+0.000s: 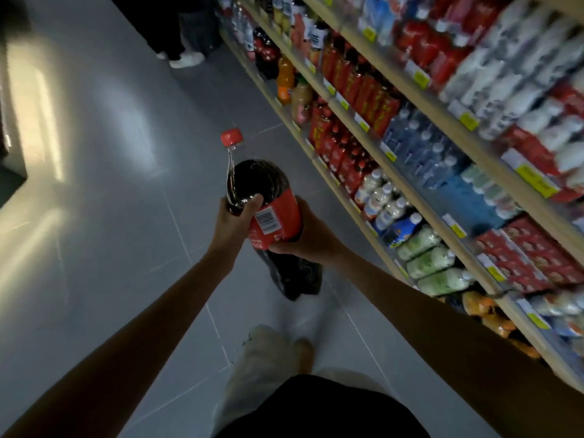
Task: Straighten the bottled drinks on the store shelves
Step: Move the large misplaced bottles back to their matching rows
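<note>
Both hands, left (232, 221) and right (311, 237), grip a large red-capped plastic cola bottle (259, 197); stocked wooden shelves (410, 96) at two o'clock.

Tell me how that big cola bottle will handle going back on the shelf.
Probably heavy: the cola bottle is nearly full, and the left hand and right hand both grip it. Tall and narrow, it may tip if set down crooked; laid flat, it would likely roll.

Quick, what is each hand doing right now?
Left hand: grips the cola bottle just above its red label.
Right hand: grips the same bottle at the label.
</note>
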The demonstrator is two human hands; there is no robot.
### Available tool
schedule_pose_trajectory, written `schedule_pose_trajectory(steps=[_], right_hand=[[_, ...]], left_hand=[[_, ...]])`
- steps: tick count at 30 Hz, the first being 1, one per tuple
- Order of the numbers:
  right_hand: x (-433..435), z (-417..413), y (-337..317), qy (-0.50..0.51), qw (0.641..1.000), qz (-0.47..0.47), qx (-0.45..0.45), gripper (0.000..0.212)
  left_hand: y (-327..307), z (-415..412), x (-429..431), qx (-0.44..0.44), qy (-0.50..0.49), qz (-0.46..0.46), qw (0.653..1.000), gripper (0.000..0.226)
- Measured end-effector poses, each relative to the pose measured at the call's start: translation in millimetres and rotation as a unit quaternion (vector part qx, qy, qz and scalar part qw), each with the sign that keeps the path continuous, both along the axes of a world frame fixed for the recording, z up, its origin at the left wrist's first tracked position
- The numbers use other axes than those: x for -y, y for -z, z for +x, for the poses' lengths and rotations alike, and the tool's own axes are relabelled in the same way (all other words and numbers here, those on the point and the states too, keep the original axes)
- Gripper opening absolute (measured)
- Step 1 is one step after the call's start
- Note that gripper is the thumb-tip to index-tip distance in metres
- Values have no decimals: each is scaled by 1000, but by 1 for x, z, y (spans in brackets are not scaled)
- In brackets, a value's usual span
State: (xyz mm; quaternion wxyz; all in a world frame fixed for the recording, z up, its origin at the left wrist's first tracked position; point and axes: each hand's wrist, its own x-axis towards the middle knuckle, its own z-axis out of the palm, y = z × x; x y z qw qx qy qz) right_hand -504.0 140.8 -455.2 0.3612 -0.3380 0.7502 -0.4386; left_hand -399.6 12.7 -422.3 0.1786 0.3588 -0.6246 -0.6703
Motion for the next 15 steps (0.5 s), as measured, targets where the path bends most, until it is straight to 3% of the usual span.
schedule_pose_trajectory(steps=[6,15], right_hand=[[139,-48,9,-61,998,9,-18,102],[337,-132,2,-50,999,11,-14,107]], left_hand=[[15,-35,130,8,-57,18,998,63],[3,-124,329,23,-49,9,998,63]])
